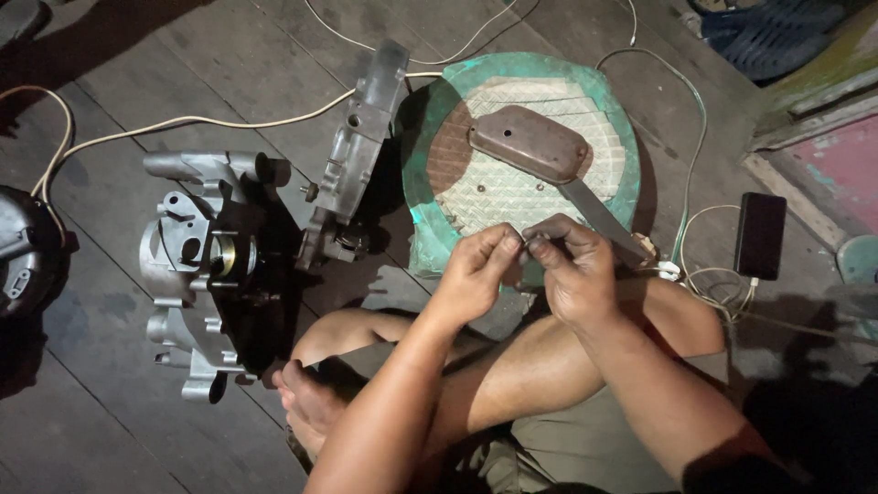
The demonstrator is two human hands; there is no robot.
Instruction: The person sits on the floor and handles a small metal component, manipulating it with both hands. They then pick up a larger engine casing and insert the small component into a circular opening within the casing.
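Pinching sthg tiny, hidden betw. left hand point(476, 274) & right hand point(574, 273).

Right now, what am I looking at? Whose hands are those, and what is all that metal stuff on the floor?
The picture comes from a camera worn on a person's head, looking down. So the hands belong to that person, who sits cross-legged on a dark wooden floor. The left hand and right hand meet and pinch something tiny between the fingertips; it is too small to tell what. On the left lies a big silver engine casing, with a flat metal cover leaning beside it. Ahead is a round green-rimmed tray holding a rusty brown metal lid. A black phone lies on the right among white cables.
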